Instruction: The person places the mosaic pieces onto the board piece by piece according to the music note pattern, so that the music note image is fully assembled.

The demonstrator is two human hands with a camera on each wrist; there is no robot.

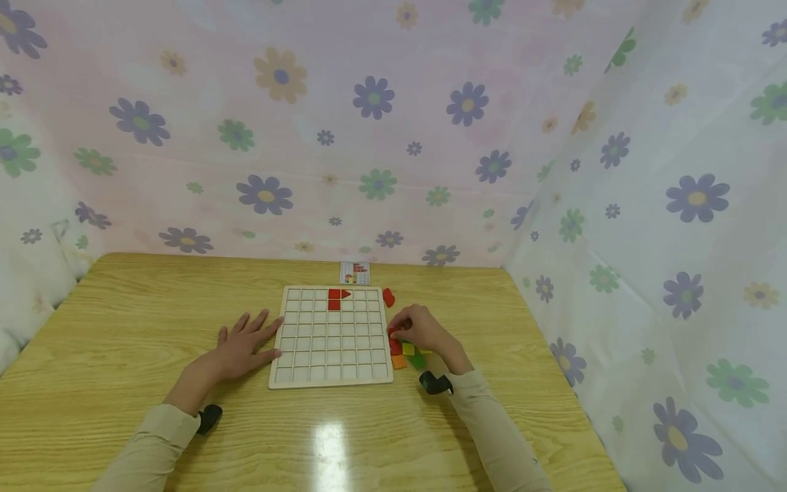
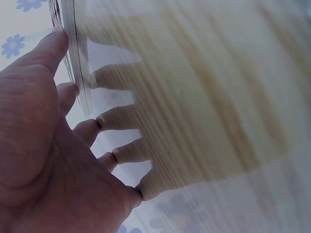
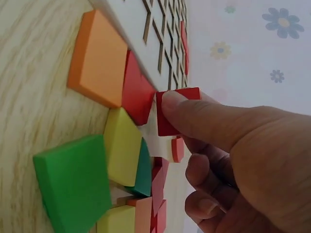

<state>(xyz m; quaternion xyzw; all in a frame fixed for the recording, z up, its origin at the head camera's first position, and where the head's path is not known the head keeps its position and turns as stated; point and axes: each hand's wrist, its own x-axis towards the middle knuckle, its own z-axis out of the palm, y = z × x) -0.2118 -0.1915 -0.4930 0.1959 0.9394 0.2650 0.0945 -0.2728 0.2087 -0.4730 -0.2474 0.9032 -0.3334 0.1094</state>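
Note:
A white gridded board (image 1: 320, 357) with a pale wooden rim lies on the table. Near its top sit two red squares (image 1: 334, 305) and a red triangle (image 1: 346, 294). My left hand (image 1: 242, 350) lies with fingers spread, its thumb and index fingertips at the board's left rim. Beside the right rim, my right hand (image 1: 424, 329) pinches a red square block (image 3: 166, 124) between thumb and fingers. Below that hand lie loose blocks, among them an orange block (image 3: 99, 60), a yellow block (image 3: 122, 145) and a green block (image 3: 73, 182).
Behind the board lies a small printed card (image 1: 354, 273) with a coloured block picture. One red piece (image 1: 389, 297) rests apart by the board's upper right corner. Flower-printed cloth (image 1: 375, 184) rises behind the wooden table (image 1: 154, 301) and along its sides.

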